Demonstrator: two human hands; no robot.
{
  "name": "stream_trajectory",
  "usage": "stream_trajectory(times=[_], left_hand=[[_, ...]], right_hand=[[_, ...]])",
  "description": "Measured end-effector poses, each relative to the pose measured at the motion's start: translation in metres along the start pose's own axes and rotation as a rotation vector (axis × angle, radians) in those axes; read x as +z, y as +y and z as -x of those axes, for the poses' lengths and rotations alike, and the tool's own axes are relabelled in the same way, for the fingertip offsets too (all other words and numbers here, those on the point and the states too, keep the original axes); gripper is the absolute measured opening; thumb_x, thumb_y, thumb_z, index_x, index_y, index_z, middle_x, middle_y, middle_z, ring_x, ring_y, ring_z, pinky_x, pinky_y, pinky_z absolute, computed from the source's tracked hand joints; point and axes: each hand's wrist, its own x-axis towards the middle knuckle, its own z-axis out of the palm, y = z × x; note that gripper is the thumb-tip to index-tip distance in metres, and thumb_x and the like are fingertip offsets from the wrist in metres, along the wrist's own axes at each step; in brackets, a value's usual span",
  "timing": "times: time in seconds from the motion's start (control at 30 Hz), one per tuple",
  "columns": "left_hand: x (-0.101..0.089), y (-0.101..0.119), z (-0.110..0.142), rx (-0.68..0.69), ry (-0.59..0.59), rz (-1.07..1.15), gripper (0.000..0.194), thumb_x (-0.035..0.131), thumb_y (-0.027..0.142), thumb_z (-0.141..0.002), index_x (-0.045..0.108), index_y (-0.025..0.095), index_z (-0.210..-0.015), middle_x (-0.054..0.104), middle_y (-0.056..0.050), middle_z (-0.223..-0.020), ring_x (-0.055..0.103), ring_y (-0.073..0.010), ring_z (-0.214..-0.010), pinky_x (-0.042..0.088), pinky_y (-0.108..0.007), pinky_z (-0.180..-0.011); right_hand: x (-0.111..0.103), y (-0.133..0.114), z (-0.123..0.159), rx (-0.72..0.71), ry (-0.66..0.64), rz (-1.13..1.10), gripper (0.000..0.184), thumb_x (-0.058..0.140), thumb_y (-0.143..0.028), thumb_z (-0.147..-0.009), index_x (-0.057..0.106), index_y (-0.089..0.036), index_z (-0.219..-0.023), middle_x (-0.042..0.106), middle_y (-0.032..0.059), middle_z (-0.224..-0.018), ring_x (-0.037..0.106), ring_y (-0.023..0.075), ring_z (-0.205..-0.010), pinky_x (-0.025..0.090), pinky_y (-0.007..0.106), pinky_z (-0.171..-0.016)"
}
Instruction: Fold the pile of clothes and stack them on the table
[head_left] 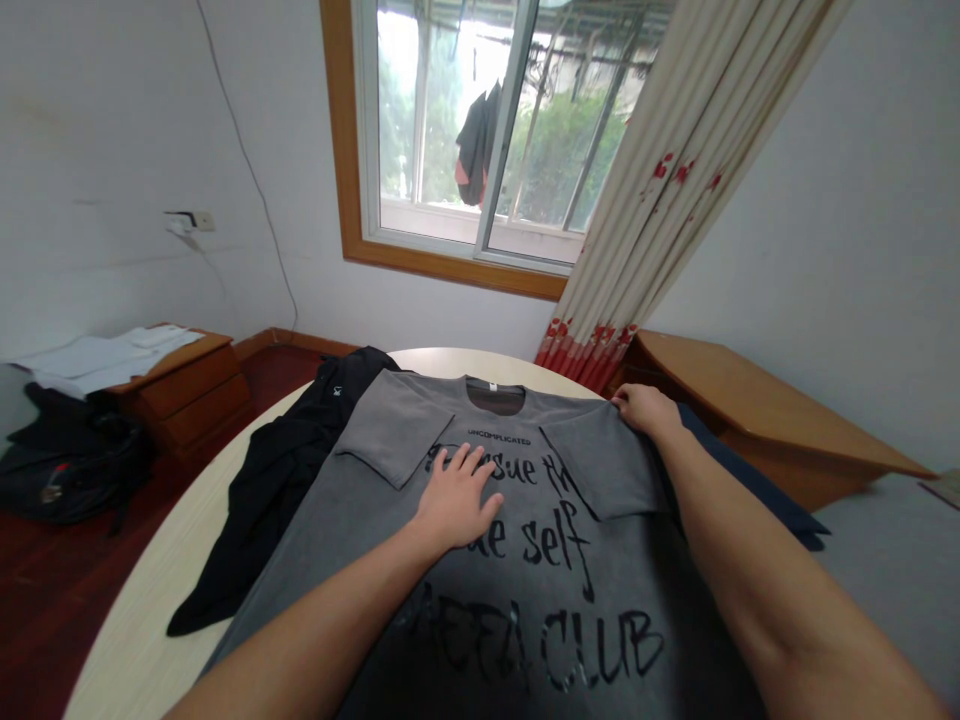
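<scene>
A grey T-shirt (pixel 495 560) with black lettering lies spread face up, its collar toward the window and both sleeves folded inward over the chest. My left hand (pixel 459 497) rests on the chest lettering with its fingers spread, holding nothing. At the shirt's right shoulder, my right hand (pixel 646 408) is closed, its fingertips pinching the fabric at the folded edge. The shirt's lower part runs out of view under my forearms.
The round pale table (pixel 150 590) carries black clothing (pixel 277 480) left of the shirt. Dark blue cloth (pixel 750 480) lies at the right. A wooden desk (pixel 735 390), a curtain (pixel 675 180), a small cabinet (pixel 184 385) and a black bag (pixel 67 460) stand around.
</scene>
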Motion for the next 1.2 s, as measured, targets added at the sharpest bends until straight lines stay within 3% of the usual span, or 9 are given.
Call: stream_trajectory(times=[0.13, 0.23, 0.37, 0.47, 0.63, 0.8, 0.9, 1.07, 1.2], left_hand=[[0.001, 0.0, 0.0, -0.001, 0.001, -0.001, 0.054, 0.04, 0.051, -0.095, 0.05, 0.025, -0.141, 0.039, -0.008, -0.155, 0.027, -0.0312, -0.145, 0.018, -0.057, -0.118], [0.001, 0.0, 0.0, -0.003, -0.001, -0.008, 0.054, 0.04, 0.05, -0.095, 0.05, 0.023, -0.141, 0.039, -0.009, -0.155, 0.028, -0.0301, -0.145, 0.019, -0.057, -0.117], [0.002, -0.001, 0.0, 0.005, 0.009, -0.021, 0.054, 0.04, 0.051, -0.095, 0.05, 0.025, -0.141, 0.04, -0.008, -0.155, 0.028, -0.029, -0.145, 0.02, -0.056, -0.117], [0.002, -0.002, 0.0, 0.002, 0.017, -0.027, 0.054, 0.04, 0.052, -0.095, 0.05, 0.025, -0.14, 0.04, -0.007, -0.154, 0.028, -0.0289, -0.145, 0.02, -0.055, -0.117], [0.001, -0.002, 0.0, 0.008, 0.018, -0.025, 0.055, 0.04, 0.052, -0.094, 0.051, 0.024, -0.14, 0.041, -0.008, -0.154, 0.029, -0.0292, -0.145, 0.021, -0.056, -0.117], [0.001, -0.002, 0.001, 0.007, 0.028, -0.018, 0.054, 0.04, 0.052, -0.094, 0.052, 0.025, -0.14, 0.042, -0.008, -0.153, 0.03, -0.029, -0.144, 0.022, -0.055, -0.116], [0.002, -0.003, 0.002, 0.014, 0.049, -0.029, 0.054, 0.04, 0.052, -0.094, 0.052, 0.025, -0.139, 0.042, -0.007, -0.153, 0.03, -0.0286, -0.144, 0.023, -0.055, -0.116], [-0.006, 0.008, 0.008, 0.003, 0.113, -0.088, 0.045, 0.042, 0.042, -0.096, 0.059, 0.02, -0.13, 0.052, -0.009, -0.145, 0.043, -0.0284, -0.135, 0.031, -0.05, -0.111], [-0.019, 0.021, 0.036, 0.038, 0.105, -0.151, 0.037, 0.037, 0.032, -0.098, 0.069, 0.016, -0.107, 0.068, -0.013, -0.121, 0.058, -0.0274, -0.114, 0.041, -0.044, -0.1]], right_hand=[[-0.008, -0.036, 0.032, -0.05, 0.129, 0.116, 0.035, 0.042, -0.029, -0.094, 0.066, -0.014, -0.116, 0.063, 0.0193, -0.123, 0.059, 0.0306, -0.111, 0.043, 0.042, -0.093], [0.001, -0.062, 0.071, -0.247, 0.258, 0.1, 0.045, 0.037, -0.035, -0.097, 0.056, -0.011, -0.13, 0.055, 0.0206, -0.135, 0.046, 0.0315, -0.128, 0.026, 0.049, -0.111], [0.028, -0.069, 0.116, -0.363, 0.094, 0.085, 0.057, 0.036, -0.045, -0.097, 0.047, -0.012, -0.142, 0.042, 0.018, -0.151, 0.03, 0.0295, -0.143, 0.01, 0.051, -0.119], [0.04, -0.059, 0.13, -0.278, -0.01, 0.065, 0.06, 0.032, -0.048, -0.098, 0.044, -0.013, -0.144, 0.037, 0.0159, -0.155, 0.027, 0.0283, -0.146, 0.01, 0.052, -0.119], [0.038, -0.056, 0.146, -0.314, -0.151, -0.082, 0.064, 0.022, -0.052, -0.099, 0.037, -0.016, -0.15, 0.031, 0.0111, -0.158, 0.024, 0.0237, -0.148, 0.015, 0.049, -0.12], [0.04, -0.063, 0.171, -0.279, 0.021, -0.178, 0.064, 0.018, -0.048, -0.1, 0.032, -0.014, -0.152, 0.028, 0.0111, -0.159, 0.02, 0.0225, -0.149, 0.014, 0.046, -0.121], [0.042, -0.067, 0.186, -0.221, -0.064, -0.191, 0.064, 0.021, -0.048, -0.1, 0.035, -0.011, -0.151, 0.03, 0.0134, -0.158, 0.023, 0.0243, -0.148, 0.017, 0.047, -0.12], [0.029, -0.096, 0.214, -0.206, -0.047, -0.214, 0.061, 0.023, -0.046, -0.101, 0.036, -0.013, -0.15, 0.028, 0.0135, -0.159, 0.022, 0.0252, -0.148, 0.016, 0.049, -0.12], [0.011, -0.123, 0.247, -0.287, -0.151, -0.276, 0.064, 0.028, -0.049, -0.099, 0.034, -0.012, -0.151, 0.025, 0.014, -0.159, 0.022, 0.0265, -0.149, 0.017, 0.051, -0.119]])
